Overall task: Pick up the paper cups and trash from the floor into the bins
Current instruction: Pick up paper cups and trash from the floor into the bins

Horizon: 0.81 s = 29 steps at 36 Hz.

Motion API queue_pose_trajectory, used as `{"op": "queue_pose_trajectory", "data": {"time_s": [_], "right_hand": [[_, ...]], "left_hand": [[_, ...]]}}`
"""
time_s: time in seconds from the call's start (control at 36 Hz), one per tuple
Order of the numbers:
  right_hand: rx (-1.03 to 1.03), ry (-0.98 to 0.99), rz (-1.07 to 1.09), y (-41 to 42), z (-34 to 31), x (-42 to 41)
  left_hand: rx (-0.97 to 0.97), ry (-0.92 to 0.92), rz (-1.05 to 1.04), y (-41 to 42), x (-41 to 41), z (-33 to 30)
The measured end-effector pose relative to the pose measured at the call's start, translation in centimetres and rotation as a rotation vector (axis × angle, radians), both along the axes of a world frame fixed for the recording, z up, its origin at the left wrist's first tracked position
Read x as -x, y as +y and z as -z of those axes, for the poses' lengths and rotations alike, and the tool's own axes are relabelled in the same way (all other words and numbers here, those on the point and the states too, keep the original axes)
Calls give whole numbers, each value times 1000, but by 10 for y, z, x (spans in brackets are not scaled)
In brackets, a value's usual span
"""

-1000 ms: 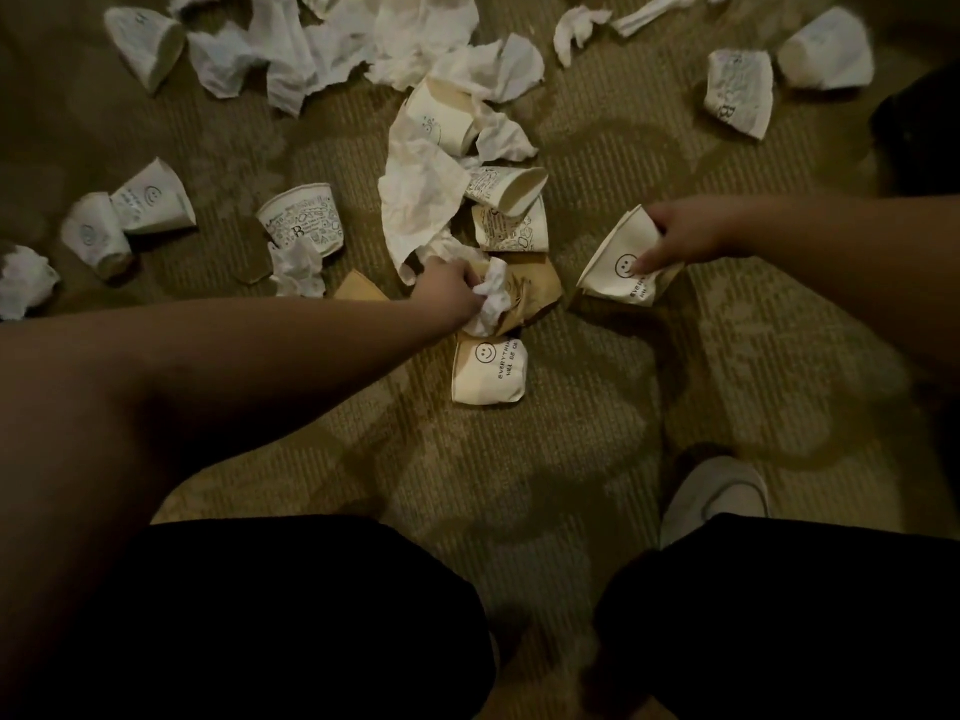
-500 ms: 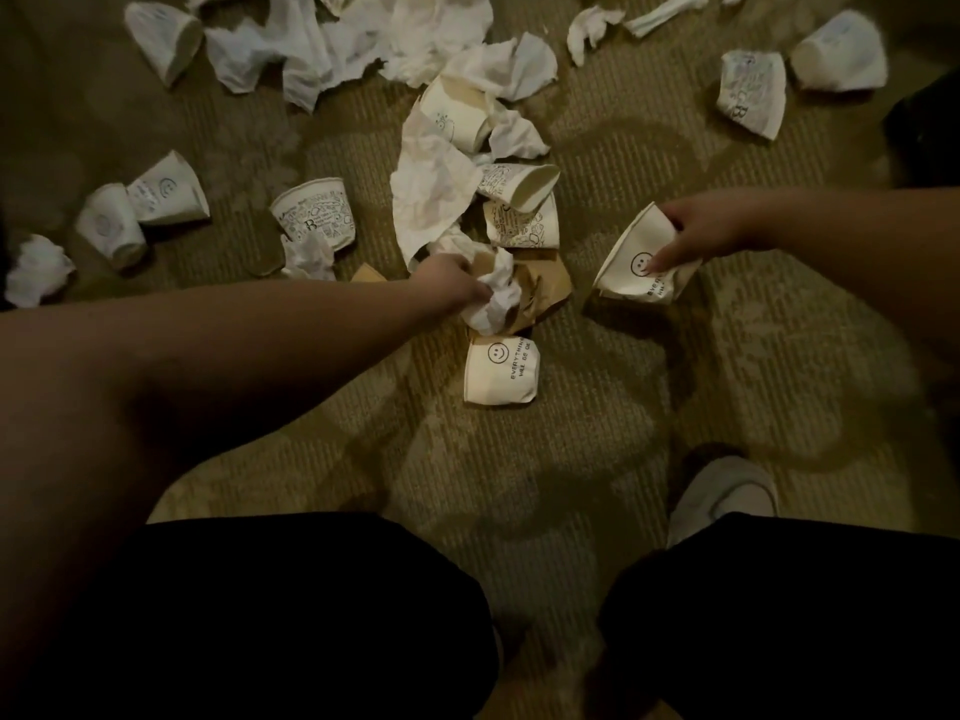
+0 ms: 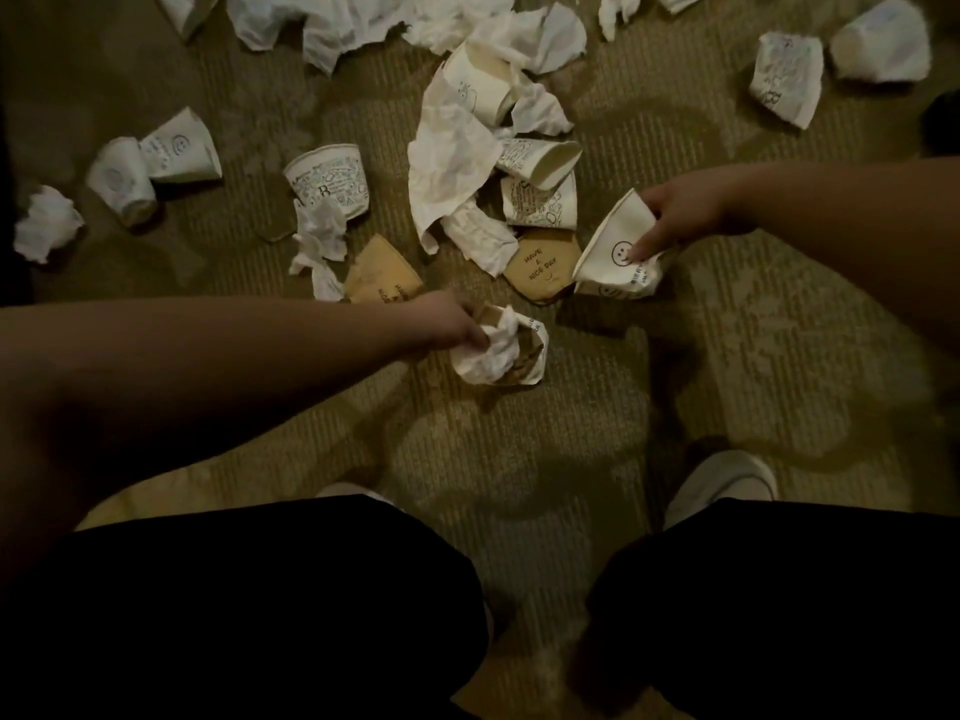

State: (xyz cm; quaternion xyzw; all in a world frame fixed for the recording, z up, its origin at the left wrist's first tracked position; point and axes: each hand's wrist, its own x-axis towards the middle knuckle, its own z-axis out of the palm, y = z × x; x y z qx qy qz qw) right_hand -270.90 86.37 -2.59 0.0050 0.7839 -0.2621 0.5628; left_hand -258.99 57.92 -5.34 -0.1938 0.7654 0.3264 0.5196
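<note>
Paper trash is gripped in both hands over carpet [image 3: 727, 356]: a crumpled tissue [image 3: 488, 350] and cup by the left hand [image 3: 449, 324], a smiley-printed cup [image 3: 618, 252] by the right hand [image 3: 685, 210]. Farther off, "HAVE A NICE DAY" is printed on a flattened brown cup [image 3: 543, 265] among scattered cups.

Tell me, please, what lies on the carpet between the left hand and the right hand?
In the head view, a flattened brown cup printed "HAVE A NICE DAY" lies between the left hand and the right hand.
</note>
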Motion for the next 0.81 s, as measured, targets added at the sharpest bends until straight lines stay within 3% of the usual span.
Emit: {"op": "queue_pose_trajectory", "data": {"time_s": [0.36,0.81], "right_hand": [[9,41,86,29,3,-8],[-43,-27,96,28,4,-6]], "left_hand": [[201,248,39,29,-7,12],[155,87,-5,31,13,-5]]}}
